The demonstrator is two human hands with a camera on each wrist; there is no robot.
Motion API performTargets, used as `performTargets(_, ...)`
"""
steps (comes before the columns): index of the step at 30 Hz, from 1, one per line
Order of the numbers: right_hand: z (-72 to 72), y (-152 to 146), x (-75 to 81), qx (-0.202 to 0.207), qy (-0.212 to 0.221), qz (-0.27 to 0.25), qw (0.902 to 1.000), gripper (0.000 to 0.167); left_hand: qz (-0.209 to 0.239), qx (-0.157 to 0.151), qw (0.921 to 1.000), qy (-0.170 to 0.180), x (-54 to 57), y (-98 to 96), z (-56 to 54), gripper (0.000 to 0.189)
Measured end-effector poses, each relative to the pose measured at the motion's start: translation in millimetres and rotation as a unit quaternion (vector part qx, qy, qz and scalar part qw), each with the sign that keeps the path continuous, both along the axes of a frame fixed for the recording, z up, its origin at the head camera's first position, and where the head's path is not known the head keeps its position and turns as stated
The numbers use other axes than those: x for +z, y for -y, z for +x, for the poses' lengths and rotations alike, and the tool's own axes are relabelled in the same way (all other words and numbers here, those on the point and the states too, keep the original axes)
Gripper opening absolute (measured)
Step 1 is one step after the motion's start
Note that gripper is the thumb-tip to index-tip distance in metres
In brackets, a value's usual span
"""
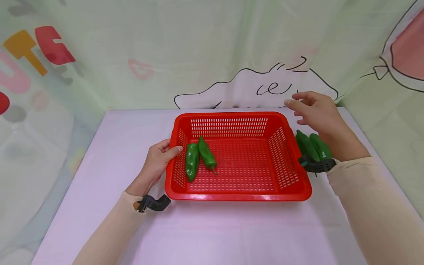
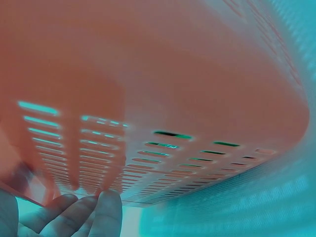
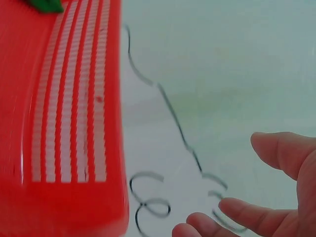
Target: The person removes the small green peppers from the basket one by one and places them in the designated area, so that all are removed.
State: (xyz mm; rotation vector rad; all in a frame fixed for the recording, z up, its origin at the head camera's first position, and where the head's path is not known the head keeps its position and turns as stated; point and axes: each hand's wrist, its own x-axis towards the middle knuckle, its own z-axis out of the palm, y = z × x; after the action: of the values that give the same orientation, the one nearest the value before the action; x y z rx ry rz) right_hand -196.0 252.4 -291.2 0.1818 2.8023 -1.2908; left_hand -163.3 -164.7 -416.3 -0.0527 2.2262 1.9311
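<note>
A red plastic basket (image 1: 238, 197) with slotted walls stands on the table. Two green peppers (image 1: 192, 162) lie in its left part, one beside the other. My left hand (image 1: 159, 158) grips the basket's left rim, thumb over the edge; in the left wrist view its fingers (image 2: 106, 212) touch the slotted outer wall. Raised beyond the basket's back right corner, my right hand (image 1: 314, 110) holds nothing, and the right wrist view shows its fingers spread apart. More green peppers (image 1: 306, 145) lie right of the basket, partly hidden by the right wrist and forearm.
The white tabletop (image 1: 212, 232) runs in front of the basket and to both sides. Behind it hangs a pale printed cloth (image 1: 212, 44), with similar cloth at the left and right. A dark strap (image 1: 318, 165) sits at the right wrist, close to the basket's right rim.
</note>
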Motion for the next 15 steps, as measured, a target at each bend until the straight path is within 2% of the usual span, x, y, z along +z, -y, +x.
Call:
performTargets(6,-4.0,29.4,1.2,0.028,0.012,-0.033,0.9990,0.079,0.002,-0.002,1.0000,-0.002,1.0,0.0,0.3,0.048)
performTargets(15,-13.8,72.6,-10.6,0.085,0.043,-0.069,0.9931,0.060,0.009,0.001,1.0000,0.001,0.8,-0.8,1.4,0.047)
